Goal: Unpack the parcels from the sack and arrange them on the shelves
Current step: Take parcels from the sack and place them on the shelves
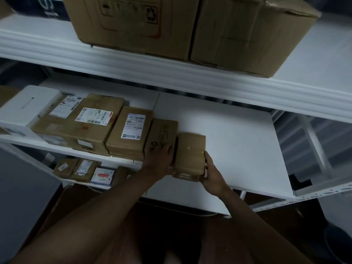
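Two hands [182,164], taped boxy cardboard parcel [190,151]

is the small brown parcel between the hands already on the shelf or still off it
On it. The small brown parcel rests on the middle shelf, at the right end of the row, with the right hand gripping its side.

Both hands grip a small brown parcel [190,155] on the white middle shelf [238,141]. Left hand [159,161] holds its left side, right hand [211,173] its right near corner. A recycling-marked box [162,135] touches the left-hand side; labelled parcels [131,128] lie beyond it.
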